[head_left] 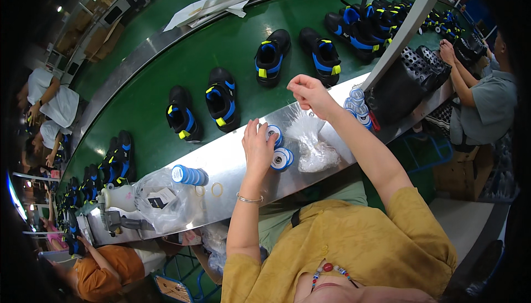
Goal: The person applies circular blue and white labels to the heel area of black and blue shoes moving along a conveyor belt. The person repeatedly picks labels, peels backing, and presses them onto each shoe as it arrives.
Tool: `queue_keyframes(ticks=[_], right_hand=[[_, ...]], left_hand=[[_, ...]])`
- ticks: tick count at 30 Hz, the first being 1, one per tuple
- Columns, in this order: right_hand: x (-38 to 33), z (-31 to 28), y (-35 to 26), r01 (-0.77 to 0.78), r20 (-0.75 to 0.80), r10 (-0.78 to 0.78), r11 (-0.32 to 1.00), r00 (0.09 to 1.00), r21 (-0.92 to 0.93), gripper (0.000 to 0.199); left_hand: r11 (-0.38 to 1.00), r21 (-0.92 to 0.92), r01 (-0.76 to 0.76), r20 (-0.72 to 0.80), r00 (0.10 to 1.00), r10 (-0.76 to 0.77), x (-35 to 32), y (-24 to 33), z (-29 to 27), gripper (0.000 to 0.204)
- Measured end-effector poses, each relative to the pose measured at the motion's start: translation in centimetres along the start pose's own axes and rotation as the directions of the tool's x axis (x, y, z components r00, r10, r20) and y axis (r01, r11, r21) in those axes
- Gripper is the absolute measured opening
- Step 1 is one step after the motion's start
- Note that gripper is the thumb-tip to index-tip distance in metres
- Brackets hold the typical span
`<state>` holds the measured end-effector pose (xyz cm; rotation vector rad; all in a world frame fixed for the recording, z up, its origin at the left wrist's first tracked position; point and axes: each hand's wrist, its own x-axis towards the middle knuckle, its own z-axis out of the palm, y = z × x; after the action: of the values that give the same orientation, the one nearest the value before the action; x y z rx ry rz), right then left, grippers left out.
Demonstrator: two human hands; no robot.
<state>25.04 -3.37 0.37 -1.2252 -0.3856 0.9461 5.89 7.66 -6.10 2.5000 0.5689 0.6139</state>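
My left hand [258, 147] rests on the metal ledge, fingers apart, its thumb side against round blue-and-white discs [280, 159]. My right hand [311, 94] is raised over the ledge with thumb and fingertips pinched together; whatever is between them is too small to make out. Below it, a bunch of thin clear plastic strands [303, 123] fans out of a crumpled clear bag [318, 158]. Beyond my hands, a pair of black, blue and yellow shoes [272, 59] stands on the green belt, one shoe apart from the other [321, 57].
Another pair of shoes [221, 101] stands farther left on the green belt [149, 104]. Stacked discs [188, 174] and a clear bag [166, 214] lie left on the ledge. A slanted post [406, 32], black bag [395, 95] and co-worker [481, 90] are at right.
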Motion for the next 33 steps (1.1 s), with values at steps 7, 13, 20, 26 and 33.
queue_keyframes(ticks=[7,13,20,26,33], right_hand=[[-1.5,0.9,1.4,0.007,0.084,0.015,0.968,0.996,-0.252,0.012],[-2.8,2.4,3.0,0.026,0.061,0.006,0.851,0.998,-0.524,0.016],[-2.4,2.7,4.8,0.099,0.134,-0.023,0.802,0.991,-0.590,0.010],[-2.9,3.5,5.3,0.147,0.106,-0.104,0.778,0.989,-0.611,0.011],[-2.6,5.1,4.6,0.233,0.164,-0.166,0.704,0.973,-0.671,0.018]], left_hand=[[0.979,-0.182,0.087,-0.041,0.995,-0.096,0.3,0.2,-0.1,0.029],[0.914,-0.337,0.225,0.032,0.973,-0.227,0.6,0.2,-1.0,0.026],[0.869,-0.446,0.216,-0.033,0.966,-0.257,0.8,-1.0,0.0,0.023],[0.757,-0.578,0.306,0.017,0.931,-0.364,0.8,0.2,-0.6,0.016],[0.664,-0.681,0.309,0.049,0.924,-0.380,0.5,-0.9,-0.5,0.013]])
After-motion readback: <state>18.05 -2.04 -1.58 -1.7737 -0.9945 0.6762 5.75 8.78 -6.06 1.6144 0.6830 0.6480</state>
